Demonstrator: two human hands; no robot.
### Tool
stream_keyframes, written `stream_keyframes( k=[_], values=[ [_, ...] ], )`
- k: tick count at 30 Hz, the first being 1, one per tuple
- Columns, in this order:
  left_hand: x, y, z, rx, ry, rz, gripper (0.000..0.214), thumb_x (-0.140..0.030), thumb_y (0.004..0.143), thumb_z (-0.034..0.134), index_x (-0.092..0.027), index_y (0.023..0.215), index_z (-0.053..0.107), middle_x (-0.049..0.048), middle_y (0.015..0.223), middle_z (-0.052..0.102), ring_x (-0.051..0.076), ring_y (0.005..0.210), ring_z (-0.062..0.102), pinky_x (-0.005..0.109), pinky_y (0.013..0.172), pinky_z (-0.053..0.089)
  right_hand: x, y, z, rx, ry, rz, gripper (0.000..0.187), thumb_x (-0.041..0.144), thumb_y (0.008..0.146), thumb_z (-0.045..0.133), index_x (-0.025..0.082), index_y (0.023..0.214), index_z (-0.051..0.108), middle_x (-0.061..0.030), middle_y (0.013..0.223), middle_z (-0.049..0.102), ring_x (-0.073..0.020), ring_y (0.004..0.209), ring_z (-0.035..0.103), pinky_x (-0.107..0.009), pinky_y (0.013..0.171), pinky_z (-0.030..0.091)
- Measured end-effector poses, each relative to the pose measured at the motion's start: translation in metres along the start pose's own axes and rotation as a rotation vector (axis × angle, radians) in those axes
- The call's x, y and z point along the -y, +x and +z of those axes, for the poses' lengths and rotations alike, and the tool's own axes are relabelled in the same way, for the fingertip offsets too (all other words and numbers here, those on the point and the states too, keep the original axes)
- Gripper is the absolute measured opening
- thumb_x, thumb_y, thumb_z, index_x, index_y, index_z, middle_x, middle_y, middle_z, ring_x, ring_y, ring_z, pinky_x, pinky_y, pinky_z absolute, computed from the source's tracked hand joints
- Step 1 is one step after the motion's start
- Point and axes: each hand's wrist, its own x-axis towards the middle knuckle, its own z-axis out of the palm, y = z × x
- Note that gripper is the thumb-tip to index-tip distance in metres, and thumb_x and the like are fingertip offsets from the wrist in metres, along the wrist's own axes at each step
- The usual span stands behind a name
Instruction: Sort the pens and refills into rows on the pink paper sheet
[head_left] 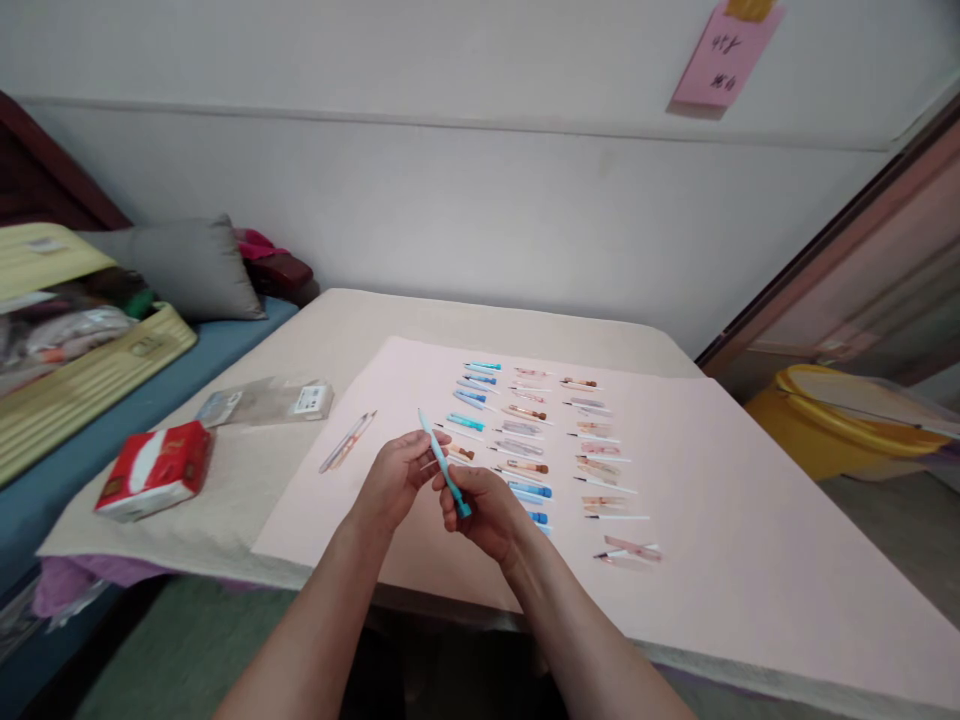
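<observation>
My right hand is closed around the lower end of a teal pen, which points up and to the left. My left hand pinches the pen's middle with thumb and fingers. Both hands hover over the near part of a pink sheet on the table. Rows of several pen parts, blue, orange and clear, lie on the sheet just beyond my hands. A single clear pen lies apart at the sheet's left edge.
A red tissue pack and a clear plastic package lie on the beige table cover at left. A yellow crate and grey pillow sit on the bed beyond. A yellow bin stands at right.
</observation>
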Motion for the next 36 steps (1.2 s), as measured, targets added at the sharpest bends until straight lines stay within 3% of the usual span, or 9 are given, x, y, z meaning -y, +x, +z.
stream_keyframes(
  k=[3, 6, 9, 15, 20, 25, 30, 36],
  values=[
    [0.001, 0.0, 0.0, -0.065, 0.0, 0.007, 0.03, -0.038, 0.072, 0.064, -0.01, 0.082, 0.066, 0.0073, 0.074, 0.062, 0.012, 0.059, 0.055, 0.026, 0.059, 0.044, -0.001, 0.0, 0.001, 0.001, -0.058, -0.048, 0.026, 0.034, 0.08, 0.054, 0.01, 0.076, 0.063, -0.0014, 0.052, 0.058, -0.0098, 0.041, 0.051, -0.022, 0.043, 0.036],
    [0.0, 0.001, 0.0, -0.143, 0.007, 0.035, 0.025, -0.034, 0.069, 0.068, -0.01, 0.076, 0.065, 0.006, 0.074, 0.062, 0.012, 0.067, 0.057, 0.024, 0.064, 0.045, -0.002, -0.001, 0.003, -0.012, -0.119, -0.079, 0.026, 0.034, 0.079, 0.055, 0.01, 0.076, 0.063, -0.0016, 0.051, 0.058, -0.01, 0.04, 0.051, -0.023, 0.044, 0.036],
    [0.0, 0.003, -0.001, -0.125, 0.015, 0.033, 0.024, -0.032, 0.07, 0.068, -0.009, 0.077, 0.066, 0.0077, 0.078, 0.063, 0.014, 0.073, 0.058, 0.024, 0.067, 0.045, -0.002, -0.002, 0.004, -0.024, -0.139, -0.09, 0.025, 0.034, 0.079, 0.055, 0.011, 0.075, 0.063, -0.0017, 0.052, 0.058, -0.0103, 0.041, 0.052, -0.023, 0.044, 0.035],
    [0.0, -0.006, 0.005, -0.053, 0.094, 0.026, 0.031, -0.043, 0.072, 0.062, -0.012, 0.077, 0.063, 0.0034, 0.063, 0.059, 0.01, 0.049, 0.051, 0.026, 0.055, 0.043, -0.002, 0.0, 0.006, -0.113, -0.18, -0.118, 0.027, 0.037, 0.078, 0.055, 0.011, 0.075, 0.062, -0.0027, 0.055, 0.06, -0.0114, 0.044, 0.054, -0.024, 0.047, 0.038],
    [0.005, -0.01, 0.012, -0.098, 0.26, 0.002, 0.03, -0.042, 0.067, 0.066, -0.014, 0.064, 0.056, -0.0023, 0.047, 0.048, 0.009, 0.038, 0.044, 0.026, 0.046, 0.038, -0.001, 0.0, 0.007, -0.166, -0.263, -0.109, 0.034, 0.044, 0.077, 0.056, 0.011, 0.077, 0.063, -0.0038, 0.057, 0.061, -0.0125, 0.048, 0.056, -0.024, 0.049, 0.038],
    [0.004, -0.005, 0.012, -0.206, 0.232, 0.016, 0.027, -0.039, 0.068, 0.065, -0.015, 0.066, 0.053, 0.0015, 0.059, 0.058, 0.011, 0.047, 0.052, 0.027, 0.052, 0.044, 0.001, -0.003, 0.011, -0.157, -0.353, -0.111, 0.044, 0.055, 0.076, 0.054, 0.013, 0.083, 0.066, -0.0073, 0.075, 0.066, -0.0147, 0.066, 0.062, -0.027, 0.063, 0.043],
    [-0.005, 0.007, -0.012, -0.343, 0.324, 0.053, 0.028, -0.041, 0.068, 0.062, -0.014, 0.072, 0.054, 0.0047, 0.064, 0.061, 0.015, 0.056, 0.059, 0.029, 0.058, 0.047, 0.0, 0.001, 0.011, -0.296, -0.421, -0.109, 0.035, 0.049, 0.072, 0.06, 0.014, 0.078, 0.064, -0.0079, 0.081, 0.067, -0.0162, 0.073, 0.063, -0.028, 0.067, 0.044],
    [-0.028, 0.029, -0.073, -0.614, 0.558, 0.15, 0.019, -0.033, 0.064, 0.056, -0.014, 0.068, 0.055, 0.0009, 0.055, 0.055, 0.012, 0.05, 0.053, 0.025, 0.053, 0.043, 0.0, -0.001, 0.006, -0.303, -0.41, -0.134, 0.032, 0.045, 0.074, 0.058, 0.014, 0.081, 0.064, -0.0106, 0.086, 0.068, -0.0174, 0.076, 0.063, -0.03, 0.069, 0.045]
  ],
)
